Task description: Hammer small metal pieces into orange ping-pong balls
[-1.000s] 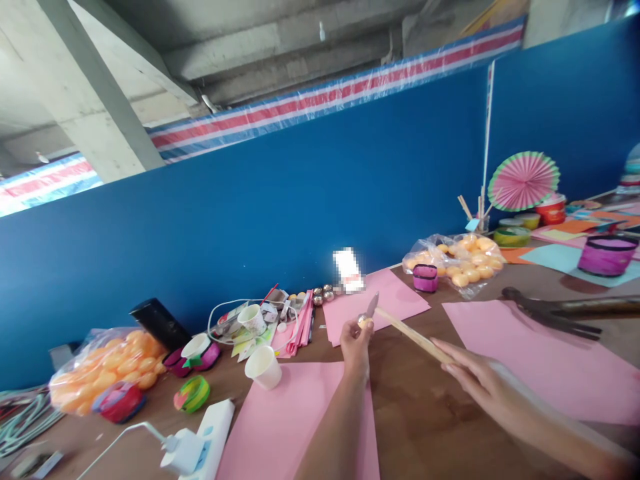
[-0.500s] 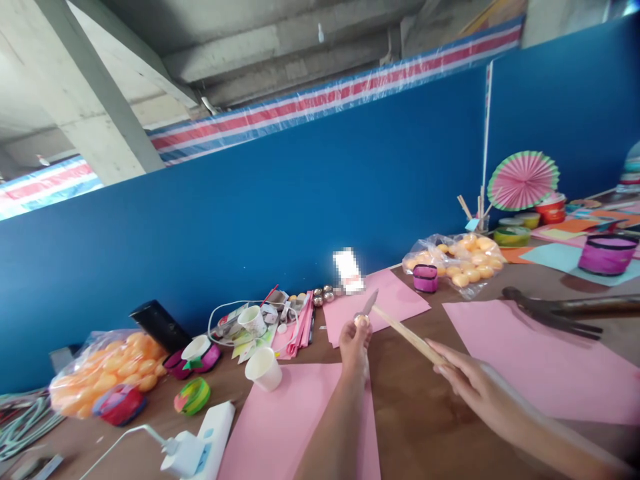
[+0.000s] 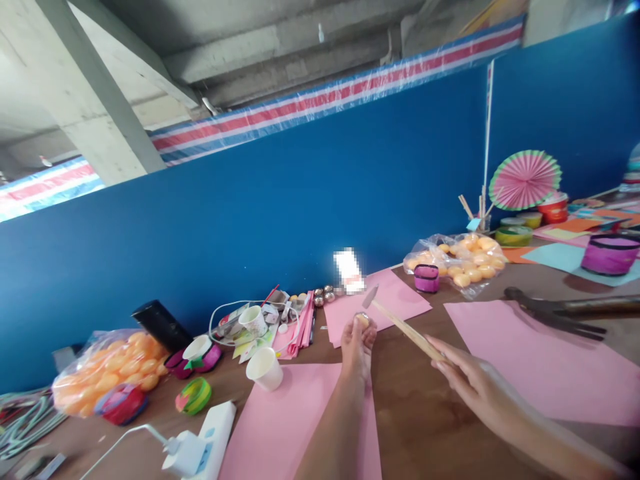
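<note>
My left hand (image 3: 358, 345) is raised over the brown table (image 3: 415, 413), its fingertips pinched on a small orange ball (image 3: 362, 321). My right hand (image 3: 473, 380) grips the lower end of a wooden-handled knife (image 3: 400, 325). The handle slants up to the left, and its small metal blade (image 3: 370, 297) ends just above the ball. A pink paper sheet (image 3: 290, 427) lies under my left forearm.
Bags of orange balls sit at the left (image 3: 107, 373) and back right (image 3: 463, 261). A white paper cup (image 3: 265, 368), a power strip (image 3: 200, 447), a hammer (image 3: 555, 311), more pink sheets (image 3: 545, 363), a purple container (image 3: 610, 255) and a paper fan (image 3: 524, 180) lie around. A blue wall (image 3: 300, 200) backs the table.
The blade tip has lifted slightly and now points above the ball; both hands have barely shifted.
</note>
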Action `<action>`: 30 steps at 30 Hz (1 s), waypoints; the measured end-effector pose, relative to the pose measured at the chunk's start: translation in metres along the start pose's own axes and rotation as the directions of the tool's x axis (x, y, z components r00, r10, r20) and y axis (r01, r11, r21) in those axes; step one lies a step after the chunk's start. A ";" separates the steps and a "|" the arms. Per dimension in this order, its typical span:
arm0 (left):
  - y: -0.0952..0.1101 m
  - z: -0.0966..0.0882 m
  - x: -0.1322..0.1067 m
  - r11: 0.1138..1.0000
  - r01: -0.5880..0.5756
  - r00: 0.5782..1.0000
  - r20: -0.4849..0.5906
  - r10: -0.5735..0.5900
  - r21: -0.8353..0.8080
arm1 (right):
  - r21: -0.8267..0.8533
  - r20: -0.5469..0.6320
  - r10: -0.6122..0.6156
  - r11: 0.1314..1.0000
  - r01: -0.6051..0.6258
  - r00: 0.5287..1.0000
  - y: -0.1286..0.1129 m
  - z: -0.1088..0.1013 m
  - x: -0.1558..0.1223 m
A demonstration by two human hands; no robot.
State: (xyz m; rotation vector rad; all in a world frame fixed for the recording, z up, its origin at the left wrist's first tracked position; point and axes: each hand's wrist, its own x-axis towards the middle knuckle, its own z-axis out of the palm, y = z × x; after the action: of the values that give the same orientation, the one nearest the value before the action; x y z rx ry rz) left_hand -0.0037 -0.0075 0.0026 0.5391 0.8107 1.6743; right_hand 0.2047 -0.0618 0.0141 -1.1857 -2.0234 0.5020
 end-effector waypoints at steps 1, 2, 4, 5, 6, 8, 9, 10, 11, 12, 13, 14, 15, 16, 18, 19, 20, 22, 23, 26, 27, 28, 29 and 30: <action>0.001 0.000 0.000 1.000 0.011 1.000 -0.011 -0.011 -0.006 | -0.013 -0.004 -0.006 1.000 0.006 1.000 0.001 0.000 0.000; 0.001 0.000 0.000 1.000 0.023 1.000 -0.022 -0.023 -0.016 | -0.027 -0.002 -0.011 1.000 0.010 1.000 0.001 0.000 -0.001; 0.002 0.001 0.000 0.998 0.045 0.998 -0.037 -0.046 -0.043 | -0.047 0.013 -0.017 0.999 0.018 1.000 0.001 0.000 -0.002; 0.002 0.000 0.000 0.997 0.054 0.998 -0.035 -0.056 -0.056 | -0.049 0.015 -0.021 0.999 0.021 1.000 0.001 0.000 -0.002; 0.002 0.000 0.001 0.996 0.061 0.998 -0.023 -0.063 -0.069 | -0.049 0.010 -0.025 0.998 0.026 1.000 0.001 0.000 -0.003; 0.001 -0.001 0.003 0.992 0.068 0.998 0.003 -0.068 -0.105 | -0.052 -0.009 -0.040 0.998 0.039 0.999 0.000 0.000 -0.004; 0.000 -0.001 0.004 0.990 0.067 0.998 0.005 -0.067 -0.127 | -0.057 -0.017 -0.046 0.997 0.045 0.999 0.000 0.000 -0.004; -0.001 -0.002 0.006 0.987 0.062 0.998 0.000 -0.063 -0.148 | -0.064 -0.019 -0.051 0.997 0.050 0.999 0.000 0.000 -0.004; -0.001 -0.003 0.008 0.985 0.051 0.998 -0.012 -0.054 -0.166 | -0.070 -0.012 -0.055 0.996 0.054 0.998 0.000 0.001 -0.004; -0.002 -0.004 0.010 0.983 0.040 0.999 -0.027 -0.046 -0.178 | -0.073 -0.003 -0.059 0.996 0.058 0.998 0.000 0.001 -0.004; -0.003 -0.005 0.012 0.983 0.030 0.998 -0.042 -0.038 -0.183 | -0.074 0.005 -0.061 0.995 0.061 0.998 0.000 0.001 -0.004; -0.003 -0.005 0.013 0.982 0.021 0.998 -0.052 -0.031 -0.186 | -0.072 0.008 -0.061 0.995 0.062 0.998 0.000 0.001 -0.004; -0.004 -0.006 0.014 0.982 0.014 0.998 -0.060 -0.026 -0.188 | -0.070 0.006 -0.062 0.996 0.063 0.998 0.000 0.001 -0.004; -0.004 -0.006 0.015 0.982 0.011 0.998 -0.066 -0.024 -0.190 | -0.070 -0.004 -0.063 0.996 0.063 0.998 -0.001 0.001 -0.004; -0.005 -0.007 0.015 0.980 0.005 0.997 -0.071 -0.019 -0.197 | -0.078 -0.015 -0.063 0.995 0.062 0.998 -0.002 0.001 -0.004; -0.005 -0.007 0.015 0.980 0.005 0.997 -0.069 -0.019 -0.200 | -0.085 -0.006 -0.062 0.995 0.061 0.998 -0.002 0.001 -0.004; -0.005 -0.007 0.014 0.979 0.010 0.998 -0.064 -0.023 -0.202 | -0.092 0.008 -0.059 0.994 0.059 0.998 -0.003 0.001 -0.003; -0.004 -0.007 0.013 0.979 0.029 0.998 -0.055 -0.041 -0.202 | -0.105 0.036 -0.052 0.993 0.056 0.998 -0.003 0.001 -0.003; -0.004 -0.007 0.012 0.979 0.040 0.998 -0.049 -0.051 -0.202 | -0.108 0.041 -0.052 0.993 0.056 0.998 -0.003 0.001 -0.003; -0.002 -0.006 0.010 0.977 0.053 0.998 -0.031 -0.060 -0.206 | -0.106 0.009 -0.059 0.993 0.059 0.998 -0.003 0.001 -0.003; -0.002 -0.005 0.010 0.977 0.049 0.998 -0.025 -0.056 -0.207 | -0.103 0.002 -0.061 0.993 0.061 0.998 -0.003 0.001 -0.003; -0.002 -0.005 0.009 0.978 0.043 0.999 -0.020 -0.048 -0.204 | -0.102 -0.001 -0.062 0.993 0.062 0.998 -0.003 0.002 -0.002; -0.002 -0.004 0.009 0.979 0.034 0.999 -0.016 -0.038 -0.199 | -0.102 0.001 -0.061 0.993 0.061 0.998 -0.002 0.002 -0.002; -0.002 -0.004 0.008 0.981 0.027 0.999 -0.013 -0.031 -0.193 | -0.103 0.006 -0.058 0.993 0.058 0.998 -0.002 0.002 -0.002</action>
State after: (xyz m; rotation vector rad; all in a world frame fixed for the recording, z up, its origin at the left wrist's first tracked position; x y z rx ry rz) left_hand -0.0079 -0.0003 -0.0022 0.3781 0.6559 1.7101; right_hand 0.2027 -0.0639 0.0130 -1.1836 -2.1012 0.3753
